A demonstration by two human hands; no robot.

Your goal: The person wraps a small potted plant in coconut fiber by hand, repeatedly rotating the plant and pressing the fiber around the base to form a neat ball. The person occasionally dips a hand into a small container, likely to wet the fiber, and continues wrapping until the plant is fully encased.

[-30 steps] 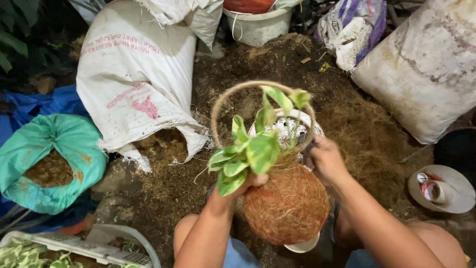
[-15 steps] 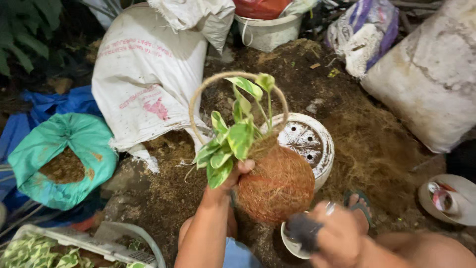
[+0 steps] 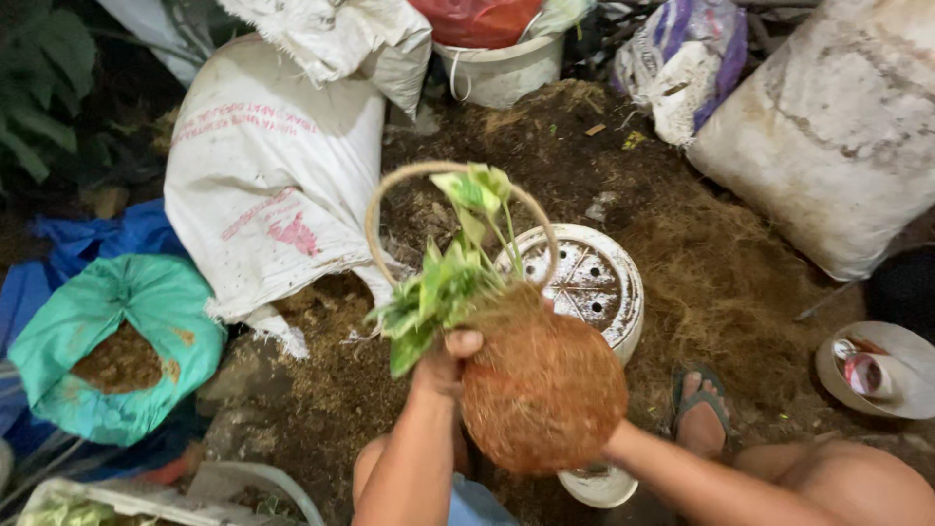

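— Brown coir ball (image 3: 543, 390), one of them, sits clasped in the left hand (image 3: 443, 362), thumb over its upper edge; is the right hand on it too?
— The right hand is hidden behind the ball; its grip cannot be told. Only its forearm shows.
— Why hold it so high?
— Judging by the leaves, to keep the one green plant (image 3: 438, 287) upright, clear of the loose fibre on the ground.
— And around it?
— One looped handle (image 3: 458, 175), one white perforated pot (image 3: 594, 282) just behind, one green sack (image 3: 117, 351) at left.
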